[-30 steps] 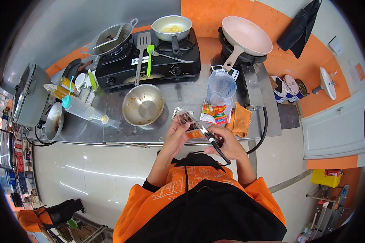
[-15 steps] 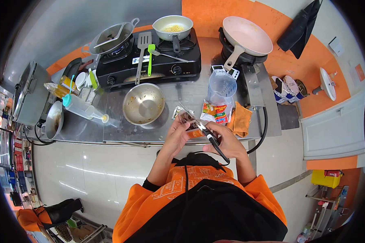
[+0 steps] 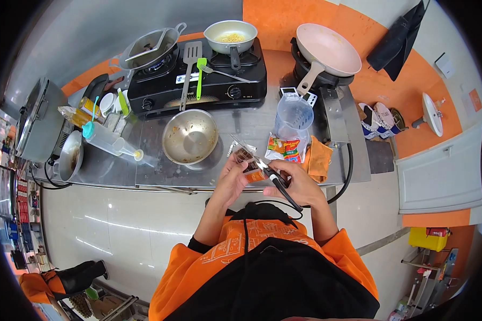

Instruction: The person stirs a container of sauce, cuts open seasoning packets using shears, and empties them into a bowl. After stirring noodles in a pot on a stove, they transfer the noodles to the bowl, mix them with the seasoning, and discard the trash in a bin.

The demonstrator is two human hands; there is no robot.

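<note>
My left hand (image 3: pixel 232 179) pinches a small seasoning sachet (image 3: pixel 243 156), dark brown inside with a clear and orange wrapper, over the counter's front edge. My right hand (image 3: pixel 300 184) grips a pair of scissors (image 3: pixel 276 182) with black and white handles. Their blades point up and to the left, overlapping the sachet at my left fingertips. Behind the hands lies a red and yellow printed packet (image 3: pixel 289 150), in front of a clear measuring jug (image 3: pixel 294 113). To the left stands a metal bowl (image 3: pixel 190 137) with brown residue inside.
A black gas stove (image 3: pixel 198 91) carries a pot (image 3: pixel 150 48), a small pan (image 3: pixel 230 35) with yellow bits, a slotted spatula, a green brush and a fork. A pink pan (image 3: pixel 329 49) sits to its right. An orange cloth (image 3: pixel 319 160) lies near my right hand; bottles (image 3: pixel 99 140) are left.
The scissor blades have shifted slightly left over the sachet, and the fingers of my right hand have loosened a little around the handles. The left hand keeps its hold.
</note>
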